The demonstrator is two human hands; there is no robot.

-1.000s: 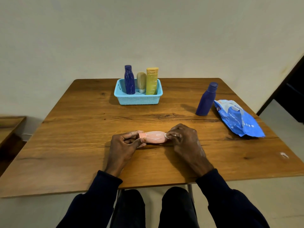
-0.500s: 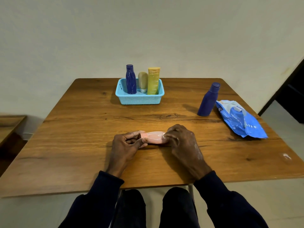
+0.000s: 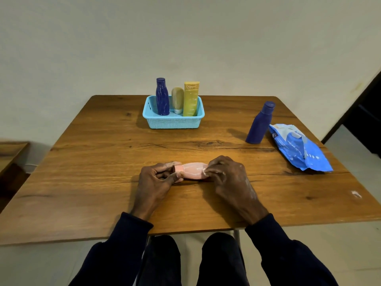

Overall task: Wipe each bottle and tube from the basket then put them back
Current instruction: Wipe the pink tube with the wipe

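Near the front middle of the wooden table (image 3: pixel 103 172), on its side: a pink bottle (image 3: pixel 192 171), cap end to the left, base to the right. Pinched at the cap and neck by the left hand (image 3: pixel 156 180), thumb in front, forefinger behind, remaining fingers curled in under the palm. At the base end, the right hand (image 3: pixel 228 176), fingers curled down over the bottle and pinching a thin whitish wipe (image 3: pixel 204 171) against it. Only a crumpled edge of that wipe on show, the rest hidden under the fingers, along with the bottle's base. Hard to tell whether the bottle rests on the wood or sits just above it.

At the far middle of the table, a light blue basket (image 3: pixel 173 122) holding three things upright: a dark blue bottle (image 3: pixel 162 98) on the left, a beige tube (image 3: pixel 177 99) standing on its cap in the middle, a yellow tube (image 3: pixel 191 100) on the right, lower parts masked by the basket wall. Labels too small to read.

Well to the right, a second blue bottle (image 3: pixel 260 124) standing on the wood, just beside a crumpled blue wipes pack (image 3: pixel 299 149), print unreadable. Near the right edge, a small white speck (image 3: pixel 356 194), too small to identify.

Dark sleeves (image 3: pixel 288 254) and knees cut off by the bottom edge.
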